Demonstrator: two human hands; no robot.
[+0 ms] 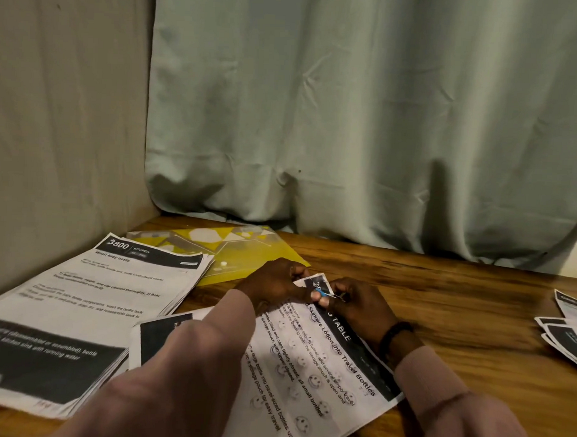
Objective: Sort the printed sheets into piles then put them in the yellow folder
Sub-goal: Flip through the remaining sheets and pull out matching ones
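Head view looks down on a wooden table [441, 308] set against a pale green curtain [366, 116]. Both hands meet near the middle of the table, over the top corner of a printed sheet [311, 369] headed with skincare lotion and travel bottles, which lies slanted between the forearms. The left hand [275, 283] has its fingers curled and pinches the lifted corner of that sheet from the left, the paper folded up against its fingertips. The right hand [359, 305] faces it from the right, fingers curled in, and pinches a small blue paper clip [325, 293] that sits on the same corner; the clip lies between the fingertips of the two hands, touching the paper. A dark bracelet [392, 336] circles the right wrist, and both arms wear pinkish sleeves [184, 361]. Toward the table's left edge lies a thick pile of sheets [91, 309] topped by a page about washing a baby bottle. The yellow folder [233, 249] lies flat behind it near the back left corner, partly under that pile and just beyond the left hand. A smaller fanned pile [568, 329] rests at the right edge.
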